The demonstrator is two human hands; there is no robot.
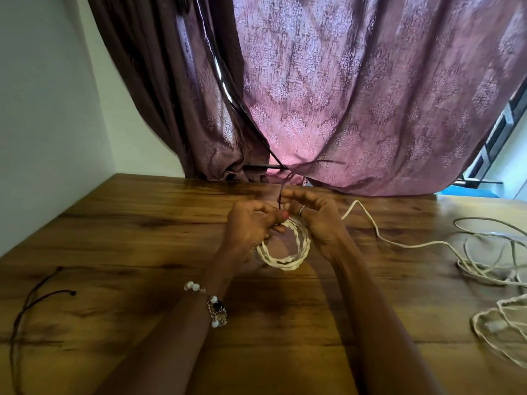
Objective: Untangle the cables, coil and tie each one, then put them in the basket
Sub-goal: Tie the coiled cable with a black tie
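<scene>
While both hands work near the counter's point(142, 223) far edge, approx. mid-width, the white coiled cable point(285, 252) hangs between them, just above the wood. Left hand point(251, 226): fingers curled, gripping the coil's left side. Right hand point(316, 218): fingers curled on the coil's upper right; ring visible on one finger. A thin dark tie string point(280, 199) stands up between the two hands' fingertips; which hand pinches it, cannot tell. One white tail of cable point(399, 243) runs from the hands to the right. A loose tangle of white cables point(490, 269) lies at the counter's right edge, well apart from the coil. Dark strings point(37, 295) lie near the left edge. Beaded bracelet point(212, 306) on left wrist. Patterned curtain point(342, 95) hangs behind the far edge.
</scene>
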